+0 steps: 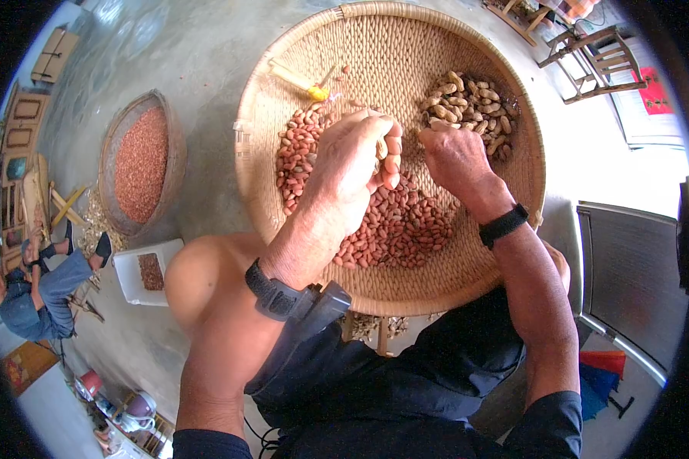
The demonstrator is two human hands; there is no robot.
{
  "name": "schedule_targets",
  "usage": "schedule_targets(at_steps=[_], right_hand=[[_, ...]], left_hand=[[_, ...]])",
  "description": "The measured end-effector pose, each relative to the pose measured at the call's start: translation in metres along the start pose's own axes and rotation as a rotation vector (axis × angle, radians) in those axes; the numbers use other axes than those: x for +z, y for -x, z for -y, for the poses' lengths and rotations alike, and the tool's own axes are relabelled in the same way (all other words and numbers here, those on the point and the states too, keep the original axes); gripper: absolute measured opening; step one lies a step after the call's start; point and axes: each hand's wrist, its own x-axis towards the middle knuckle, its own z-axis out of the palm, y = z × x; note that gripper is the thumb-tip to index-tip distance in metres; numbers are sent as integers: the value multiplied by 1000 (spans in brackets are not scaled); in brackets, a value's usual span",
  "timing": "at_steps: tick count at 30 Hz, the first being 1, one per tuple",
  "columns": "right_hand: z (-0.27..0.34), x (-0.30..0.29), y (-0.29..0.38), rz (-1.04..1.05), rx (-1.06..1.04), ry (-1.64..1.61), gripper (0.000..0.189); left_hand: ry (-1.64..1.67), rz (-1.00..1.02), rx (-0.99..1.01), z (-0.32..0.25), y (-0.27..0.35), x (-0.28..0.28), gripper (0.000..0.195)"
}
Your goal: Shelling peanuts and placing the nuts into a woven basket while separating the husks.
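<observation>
A round woven basket [402, 290] rests across my lap. My left hand [353, 155] curls over its middle, with unshelled peanuts [381, 150] showing between palm and fingers. Shelled reddish peanut kernels [393, 229] lie below that hand, and more kernels [296, 158] spread to its left. My right hand [456, 158] is curled at the near edge of a pile of peanuts in their shells [473, 103]; its fingertips are hidden, so what it holds cannot be seen. Toward the basket's far left lies a pale stick-like tool [290, 76] beside a small yellow piece [318, 93].
Left on the floor stand a basket of reddish kernels [142, 166] and a white tray [172, 252] with darker contents. Beyond them, a seated person [40, 298] is near scattered shells [95, 221]. A wooden chair [594, 60] stands far right, a dark panel [628, 281] nearer.
</observation>
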Motion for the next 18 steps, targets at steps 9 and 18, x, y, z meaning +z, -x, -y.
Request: schedule_targets(at_steps=[9,18], right_hand=[[0,7,-1,39,38,21,7],[11,-51,-6,-92,163,-637,15]], left_hand=[[-26,-38,-11,-2,1,4,18],[-74,-20,13,-2,0,5,17]])
